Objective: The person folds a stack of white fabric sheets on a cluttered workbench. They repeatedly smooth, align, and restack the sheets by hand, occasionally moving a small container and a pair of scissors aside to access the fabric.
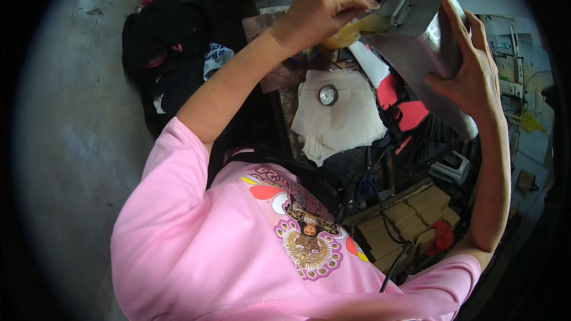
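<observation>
My right hand [476, 65] grips a rectangular silver metal can [410, 47] from its side and bottom. The can is tilted, its handled end toward my left hand. At that end shows something translucent amber-yellow [345, 35]; whether it is liquid, a container or both I cannot tell. My left hand [330, 6] is closed beside it, fingertips pinched at its upper edge; what they hold is partly hidden. Below lies a stack of off-white sheets [342, 116] with a small round metal lid or dish [328, 95] on top.
Red and black cut pieces [410, 113] lie right of the sheets. Tan blocks or boxes [416, 214] fill a crate at the lower right, near a dark cable [395, 261]. Black cloth [163, 53] is heaped at the left, beside the grey floor [77, 142].
</observation>
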A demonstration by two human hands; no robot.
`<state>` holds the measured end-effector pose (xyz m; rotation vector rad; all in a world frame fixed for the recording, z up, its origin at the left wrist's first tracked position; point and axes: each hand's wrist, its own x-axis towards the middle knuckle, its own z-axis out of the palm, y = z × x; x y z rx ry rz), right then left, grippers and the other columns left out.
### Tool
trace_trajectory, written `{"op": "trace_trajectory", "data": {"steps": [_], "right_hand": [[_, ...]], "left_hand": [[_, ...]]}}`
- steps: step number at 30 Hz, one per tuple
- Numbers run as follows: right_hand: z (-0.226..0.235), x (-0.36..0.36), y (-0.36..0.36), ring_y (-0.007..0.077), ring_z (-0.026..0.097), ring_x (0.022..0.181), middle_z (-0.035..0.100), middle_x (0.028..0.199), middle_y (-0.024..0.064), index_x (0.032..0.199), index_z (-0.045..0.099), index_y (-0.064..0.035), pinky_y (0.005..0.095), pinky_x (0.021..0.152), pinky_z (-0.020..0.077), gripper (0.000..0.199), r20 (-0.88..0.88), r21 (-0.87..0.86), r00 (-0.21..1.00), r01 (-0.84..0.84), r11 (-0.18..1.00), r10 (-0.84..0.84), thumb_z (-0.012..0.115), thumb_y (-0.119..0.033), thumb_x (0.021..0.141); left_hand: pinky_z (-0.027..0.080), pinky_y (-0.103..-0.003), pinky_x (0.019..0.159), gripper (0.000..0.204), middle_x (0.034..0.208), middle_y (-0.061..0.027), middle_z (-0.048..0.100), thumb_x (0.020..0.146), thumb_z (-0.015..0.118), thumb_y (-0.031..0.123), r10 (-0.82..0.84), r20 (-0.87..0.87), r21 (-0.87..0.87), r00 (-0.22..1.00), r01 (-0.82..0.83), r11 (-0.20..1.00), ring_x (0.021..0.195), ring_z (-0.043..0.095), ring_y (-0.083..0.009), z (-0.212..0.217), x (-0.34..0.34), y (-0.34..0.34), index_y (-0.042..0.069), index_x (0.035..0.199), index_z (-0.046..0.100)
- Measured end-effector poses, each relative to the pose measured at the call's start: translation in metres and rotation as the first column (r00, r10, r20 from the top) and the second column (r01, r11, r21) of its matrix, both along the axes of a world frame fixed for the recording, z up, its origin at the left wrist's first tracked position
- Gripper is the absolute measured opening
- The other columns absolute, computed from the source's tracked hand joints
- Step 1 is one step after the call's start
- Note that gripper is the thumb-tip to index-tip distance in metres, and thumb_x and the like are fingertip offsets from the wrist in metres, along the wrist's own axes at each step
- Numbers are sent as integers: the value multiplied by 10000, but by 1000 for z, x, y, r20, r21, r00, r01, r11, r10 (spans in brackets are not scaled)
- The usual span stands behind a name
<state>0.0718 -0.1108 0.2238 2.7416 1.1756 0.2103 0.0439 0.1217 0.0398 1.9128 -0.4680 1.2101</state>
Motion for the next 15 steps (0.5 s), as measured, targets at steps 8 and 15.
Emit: {"op": "trace_trajectory", "data": {"steps": [8, 15], "right_hand": [[-6, -2, -7, 383, 522, 1258, 414, 1459, 154, 1542, 294, -376, 464, 1021, 493, 1209, -7, 56, 999, -49, 997, 50, 832, -110, 493], [-12, -9, 0, 395, 478, 1293, 405, 1462, 159, 1509, 340, -445, 482, 1038, 466, 1177, 121, -78, 989, -74, 994, 83, 832, -106, 494]], "left_hand": [[522, -318, 842, 227, 901, 40, 656, 725, 759, 110, -53, 46, 247, 998, 40, 968, 919, 607, -213, -6, 16, -5, 188, 937, 750], [481, -381, 768, 97, 846, -70, 670, 823, 717, 117, 17, -40, 26, 999, -16, 1000, 819, 587, -281, 10, 7, 9, 68, 900, 751]]}}
